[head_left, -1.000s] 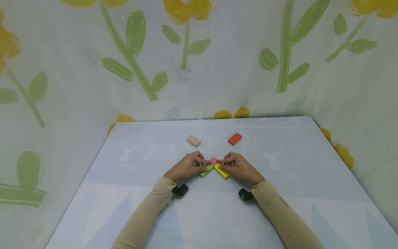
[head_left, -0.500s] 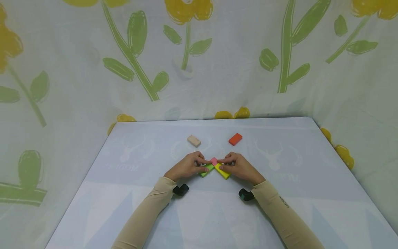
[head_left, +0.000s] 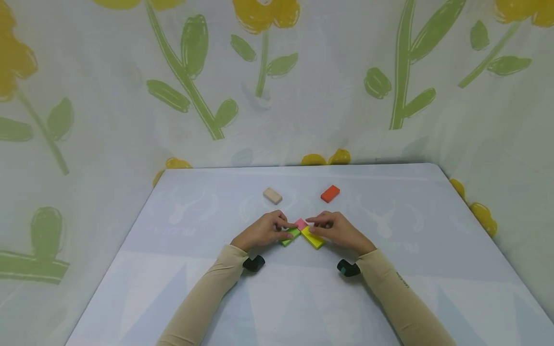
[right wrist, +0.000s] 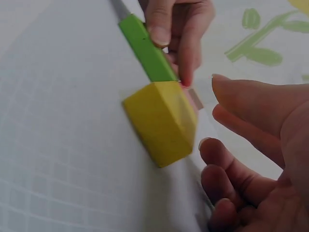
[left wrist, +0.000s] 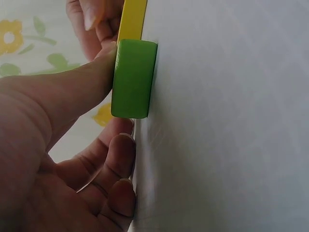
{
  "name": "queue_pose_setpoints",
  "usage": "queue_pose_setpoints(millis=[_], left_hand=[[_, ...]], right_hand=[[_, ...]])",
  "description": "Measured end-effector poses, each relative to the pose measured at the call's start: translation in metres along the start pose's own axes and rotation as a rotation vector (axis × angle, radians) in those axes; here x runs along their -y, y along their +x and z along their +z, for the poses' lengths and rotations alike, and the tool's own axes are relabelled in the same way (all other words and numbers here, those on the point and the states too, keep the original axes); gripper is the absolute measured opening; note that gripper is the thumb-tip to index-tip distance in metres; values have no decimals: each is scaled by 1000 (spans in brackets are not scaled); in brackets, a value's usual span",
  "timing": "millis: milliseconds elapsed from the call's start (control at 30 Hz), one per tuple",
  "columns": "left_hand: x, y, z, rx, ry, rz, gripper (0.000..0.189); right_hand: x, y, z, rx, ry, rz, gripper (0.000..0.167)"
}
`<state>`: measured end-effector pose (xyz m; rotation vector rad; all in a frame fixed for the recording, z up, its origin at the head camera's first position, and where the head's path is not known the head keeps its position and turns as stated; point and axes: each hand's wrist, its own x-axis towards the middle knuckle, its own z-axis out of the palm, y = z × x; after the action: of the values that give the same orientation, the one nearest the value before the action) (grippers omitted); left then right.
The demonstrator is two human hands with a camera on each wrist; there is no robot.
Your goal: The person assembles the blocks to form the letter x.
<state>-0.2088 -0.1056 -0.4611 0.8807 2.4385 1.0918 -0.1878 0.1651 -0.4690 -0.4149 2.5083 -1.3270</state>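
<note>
Three small wooden blocks meet on the table in the head view: a green block (head_left: 291, 237) and a yellow block (head_left: 312, 238) spread like a V, with a pink block (head_left: 300, 224) at their tip. My left hand (head_left: 265, 229) holds the green block, thumb (left wrist: 91, 77) against it and index finger reaching to the pink one. Beside the yellow block, my right hand (head_left: 342, 231) has its thumb and fingers parted. A gap shows between them and the yellow block in the right wrist view, and nothing is in that hand.
Farther back on the white patterned table (head_left: 285, 298) lie a plain wooden block (head_left: 272, 195) on the left and an orange-red block (head_left: 330, 193) on the right. A flower-printed cloth (head_left: 320, 105) hangs behind the table's back edge.
My right hand has drawn slightly back to the right, its fingers coming away from the yellow and pink blocks. The left hand stays on the green block.
</note>
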Motion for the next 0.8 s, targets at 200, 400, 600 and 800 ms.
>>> queue_pose_setpoints(millis=[200, 400, 600, 800], left_hand=[[-2, 0, 1, -2, 6, -11, 34], [-2, 0, 1, -1, 6, -33, 35], [0, 0, 1, -2, 14, -29, 36], [2, -1, 1, -5, 19, -26, 36]], right_hand=[[-4, -2, -16, 8, 38, 47, 38], [0, -4, -36, -14, 65, 63, 42], [1, -6, -58, -68, 30, 61, 45], [0, -8, -77, -102, -33, 42, 44]])
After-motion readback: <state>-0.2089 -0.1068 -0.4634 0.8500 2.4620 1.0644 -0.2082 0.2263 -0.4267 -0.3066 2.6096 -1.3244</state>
